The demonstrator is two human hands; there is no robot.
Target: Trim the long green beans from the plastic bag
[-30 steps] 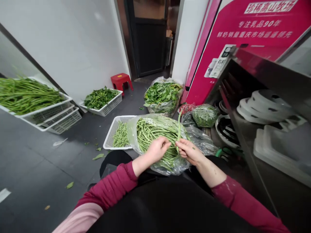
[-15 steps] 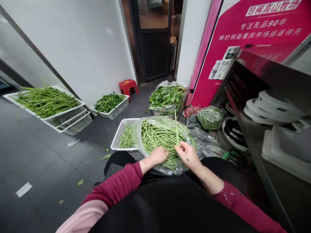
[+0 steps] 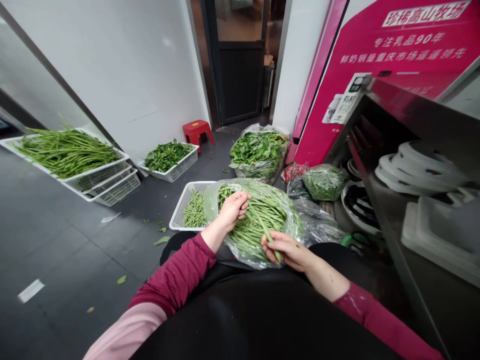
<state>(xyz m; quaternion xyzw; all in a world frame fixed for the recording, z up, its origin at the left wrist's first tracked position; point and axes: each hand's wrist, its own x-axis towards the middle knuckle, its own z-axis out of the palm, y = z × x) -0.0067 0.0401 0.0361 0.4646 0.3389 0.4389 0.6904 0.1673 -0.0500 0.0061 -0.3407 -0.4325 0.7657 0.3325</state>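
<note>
A long green bean (image 3: 266, 229) slants over the open plastic bag (image 3: 213, 197), its near end between the thumb and fingers of my right hand (image 3: 287, 248). At its far end my left hand (image 3: 233, 210) is closed in a pinch; the bean runs up to those fingers. Beneath both hands, the bag on my lap is full of whole green beans (image 3: 272, 207). Just left of the bag, shorter bean pieces (image 3: 194, 210) lie in a white basket (image 3: 177, 215), partly hidden by the bag.
Stacked white baskets (image 3: 116, 192) with long green stalks stand at the left. Further back are a basket of leafy greens (image 3: 168, 156), a red stool (image 3: 198, 132) and a bag of leaves (image 3: 258, 150). A metal shelf (image 3: 397, 240) borders my right side.
My left hand has risen forward and left from among the beans to the bean's far end. The bean, upright before, now slants between my hands; my right hand has moved slightly lower.
</note>
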